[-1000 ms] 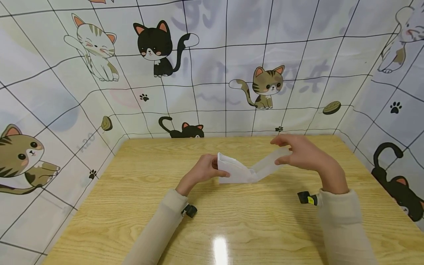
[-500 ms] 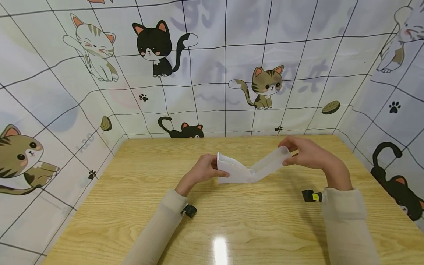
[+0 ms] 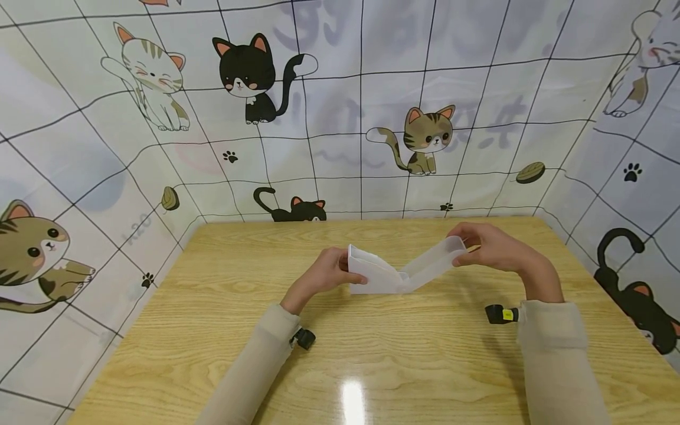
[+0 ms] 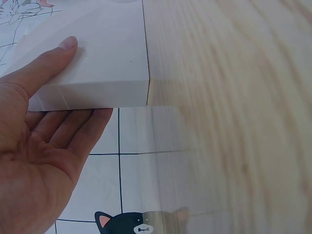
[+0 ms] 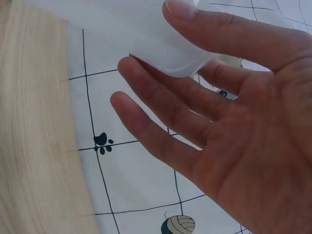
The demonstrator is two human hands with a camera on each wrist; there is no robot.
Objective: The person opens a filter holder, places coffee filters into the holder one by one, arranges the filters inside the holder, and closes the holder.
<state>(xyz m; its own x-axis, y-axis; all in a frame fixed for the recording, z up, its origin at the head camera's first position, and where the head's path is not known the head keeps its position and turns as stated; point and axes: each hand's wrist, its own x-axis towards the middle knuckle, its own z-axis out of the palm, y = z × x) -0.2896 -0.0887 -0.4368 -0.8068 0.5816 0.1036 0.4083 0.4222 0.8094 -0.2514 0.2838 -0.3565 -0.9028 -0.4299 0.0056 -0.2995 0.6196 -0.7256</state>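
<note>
A white box (image 3: pixel 374 279) with a slanted open top stands on the wooden table in the head view. From its right end a translucent hinged lid (image 3: pixel 432 267) slopes up and to the right. My left hand (image 3: pixel 330 268) grips the box's tall left end. In the left wrist view the thumb lies along one side of the white box (image 4: pixel 107 58), with the fingers behind it. My right hand (image 3: pixel 494 248) holds the lid's raised end between thumb and fingers. The right wrist view shows the lid (image 5: pixel 122 34) between them. The box's inside is mostly hidden.
The wooden table (image 3: pixel 340 348) extends around the box on all sides. A sheet printed with cartoon cats (image 3: pixel 340 147) hangs behind the table and along both sides. Small black cameras sit at both wrists, the right one (image 3: pixel 496 314) with a yellow mark.
My right hand has shifted slightly right and now holds the end of the lid, with the fingers closer on it. The left hand and the box have stayed in place.
</note>
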